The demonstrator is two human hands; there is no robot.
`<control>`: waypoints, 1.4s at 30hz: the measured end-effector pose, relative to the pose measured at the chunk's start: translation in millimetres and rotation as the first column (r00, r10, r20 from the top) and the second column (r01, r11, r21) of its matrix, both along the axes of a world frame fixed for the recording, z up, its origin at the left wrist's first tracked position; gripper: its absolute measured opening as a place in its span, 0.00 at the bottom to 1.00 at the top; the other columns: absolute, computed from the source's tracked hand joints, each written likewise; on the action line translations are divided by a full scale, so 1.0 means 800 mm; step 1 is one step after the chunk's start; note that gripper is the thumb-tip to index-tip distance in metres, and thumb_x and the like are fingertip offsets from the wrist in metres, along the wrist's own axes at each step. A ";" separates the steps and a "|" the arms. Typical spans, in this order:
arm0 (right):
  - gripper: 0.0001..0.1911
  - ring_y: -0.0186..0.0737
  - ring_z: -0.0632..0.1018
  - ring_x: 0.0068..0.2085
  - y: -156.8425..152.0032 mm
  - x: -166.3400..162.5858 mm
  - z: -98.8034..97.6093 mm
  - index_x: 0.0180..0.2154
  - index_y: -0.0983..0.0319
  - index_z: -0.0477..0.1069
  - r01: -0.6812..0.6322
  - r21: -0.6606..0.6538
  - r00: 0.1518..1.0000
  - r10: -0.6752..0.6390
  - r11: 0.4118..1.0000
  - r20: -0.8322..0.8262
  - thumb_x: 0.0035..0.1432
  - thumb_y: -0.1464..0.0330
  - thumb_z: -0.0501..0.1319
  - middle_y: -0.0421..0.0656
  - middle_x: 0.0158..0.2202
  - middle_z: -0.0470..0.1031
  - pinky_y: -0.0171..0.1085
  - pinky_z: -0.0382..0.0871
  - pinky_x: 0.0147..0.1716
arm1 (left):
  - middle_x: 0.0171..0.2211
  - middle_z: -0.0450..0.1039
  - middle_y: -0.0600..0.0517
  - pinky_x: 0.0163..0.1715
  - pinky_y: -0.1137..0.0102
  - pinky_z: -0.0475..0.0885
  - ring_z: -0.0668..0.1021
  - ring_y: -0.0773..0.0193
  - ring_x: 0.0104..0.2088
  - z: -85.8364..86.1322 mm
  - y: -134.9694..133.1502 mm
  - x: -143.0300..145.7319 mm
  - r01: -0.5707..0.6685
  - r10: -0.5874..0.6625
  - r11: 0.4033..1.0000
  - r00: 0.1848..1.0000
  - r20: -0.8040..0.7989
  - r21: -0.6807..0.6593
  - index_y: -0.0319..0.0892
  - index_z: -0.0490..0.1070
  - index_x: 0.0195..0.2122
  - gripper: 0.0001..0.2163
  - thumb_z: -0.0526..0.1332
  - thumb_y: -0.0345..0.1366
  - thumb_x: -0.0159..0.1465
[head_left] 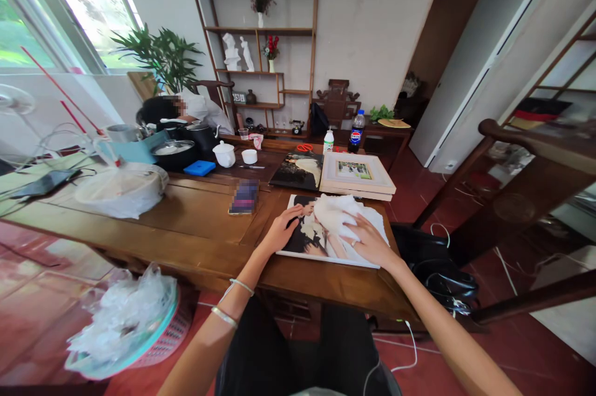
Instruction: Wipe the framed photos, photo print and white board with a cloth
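In front of me lies a photo panel [311, 242] with a printed picture of people, flat near the table's front edge. My left hand [282, 229] rests on the panel's left side with its fingers stretched out. A crumpled white cloth [333, 210] covers much of the panel's upper right part. My right hand [367, 239] presses on this cloth, fingers bent over it, and wears a ring. Just behind the panel are a dark photo print [298, 171] and a stack of white picture frames [356, 174].
On the wooden table [195, 210] stand a phone [243, 197], a white lidded pot [225, 154], a blue box [200, 167], a cola bottle [357, 131] and red scissors [305, 148]. A person [195, 107] leans over the far side. A bag-filled basket [158, 337] is on the floor at left.
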State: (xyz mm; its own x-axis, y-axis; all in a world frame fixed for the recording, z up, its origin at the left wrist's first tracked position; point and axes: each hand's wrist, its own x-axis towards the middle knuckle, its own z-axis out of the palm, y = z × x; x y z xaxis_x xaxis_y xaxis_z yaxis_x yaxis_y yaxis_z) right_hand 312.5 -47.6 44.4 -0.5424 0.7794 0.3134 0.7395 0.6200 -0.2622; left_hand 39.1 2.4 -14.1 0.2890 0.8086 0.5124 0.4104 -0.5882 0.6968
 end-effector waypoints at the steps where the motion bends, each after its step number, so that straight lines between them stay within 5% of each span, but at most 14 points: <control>1: 0.17 0.50 0.62 0.61 -0.006 -0.002 0.000 0.48 0.62 0.71 0.004 0.004 1.000 -0.004 1.000 0.007 0.56 0.73 0.55 0.52 0.58 0.65 0.56 0.51 0.59 | 0.55 0.68 0.45 0.60 0.58 0.61 0.69 0.58 0.57 0.000 0.000 0.000 -0.002 0.002 1.000 1.000 0.000 0.000 0.41 0.71 0.49 0.15 0.53 0.36 0.64; 10: 0.24 0.46 0.54 0.64 -0.102 -0.033 0.019 0.45 0.59 0.72 -0.227 -0.144 0.972 0.232 0.963 0.021 0.45 0.80 0.54 0.45 0.62 0.59 0.53 0.44 0.63 | 0.56 0.68 0.46 0.60 0.58 0.60 0.68 0.59 0.58 0.005 -0.002 0.001 0.012 -0.012 1.000 1.000 0.000 -0.009 0.42 0.70 0.50 0.15 0.52 0.36 0.65; 16: 0.19 0.49 0.60 0.62 -0.043 -0.008 0.009 0.51 0.59 0.70 -0.087 -0.122 0.996 0.090 0.989 0.015 0.59 0.70 0.54 0.47 0.62 0.60 0.52 0.51 0.61 | 0.56 0.67 0.47 0.60 0.58 0.60 0.67 0.59 0.58 0.008 -0.005 0.001 0.020 -0.020 1.000 1.000 -0.021 -0.007 0.43 0.70 0.51 0.15 0.52 0.36 0.65; 23: 0.19 0.52 0.64 0.59 0.046 0.011 -0.003 0.51 0.63 0.70 0.151 -0.006 0.988 -0.151 0.989 0.035 0.62 0.63 0.52 0.50 0.56 0.67 0.51 0.56 0.58 | 0.57 0.67 0.47 0.60 0.60 0.59 0.67 0.60 0.59 0.008 -0.004 0.001 0.017 -0.018 1.000 0.999 -0.035 -0.023 0.42 0.69 0.52 0.16 0.51 0.36 0.65; 27: 0.19 0.50 0.60 0.62 0.029 0.001 -0.005 0.50 0.65 0.71 0.122 0.018 0.991 -0.123 0.992 0.054 0.57 0.71 0.55 0.54 0.57 0.66 0.53 0.49 0.60 | 0.57 0.67 0.46 0.60 0.60 0.59 0.67 0.59 0.59 0.007 -0.003 0.001 0.020 -0.021 0.999 0.999 -0.031 -0.025 0.41 0.69 0.51 0.16 0.51 0.36 0.65; 35: 0.28 0.46 0.53 0.65 -0.086 -0.032 0.021 0.46 0.58 0.72 -0.255 -0.152 0.963 0.265 0.955 0.049 0.42 0.81 0.54 0.43 0.63 0.58 0.52 0.43 0.63 | 0.56 0.67 0.45 0.60 0.59 0.60 0.67 0.60 0.58 0.004 -0.001 0.000 0.012 -0.012 1.000 1.000 -0.022 -0.006 0.41 0.70 0.50 0.15 0.51 0.35 0.65; 38: 0.26 0.45 0.55 0.64 -0.072 -0.023 0.026 0.48 0.58 0.71 -0.274 -0.202 0.959 0.284 0.940 0.021 0.46 0.80 0.54 0.44 0.63 0.58 0.50 0.46 0.63 | 0.57 0.67 0.46 0.61 0.58 0.60 0.67 0.60 0.59 0.005 -0.002 0.000 0.018 -0.018 1.000 1.000 -0.012 -0.007 0.42 0.70 0.50 0.15 0.51 0.35 0.65; 42: 0.18 0.51 0.59 0.62 -0.012 -0.002 0.017 0.48 0.60 0.72 -0.116 -0.206 0.993 0.114 0.972 -0.024 0.56 0.72 0.55 0.47 0.60 0.62 0.52 0.53 0.59 | 0.56 0.67 0.45 0.61 0.59 0.59 0.67 0.58 0.59 0.007 -0.004 0.001 0.003 -0.003 0.999 1.000 -0.011 -0.037 0.40 0.70 0.51 0.15 0.52 0.35 0.65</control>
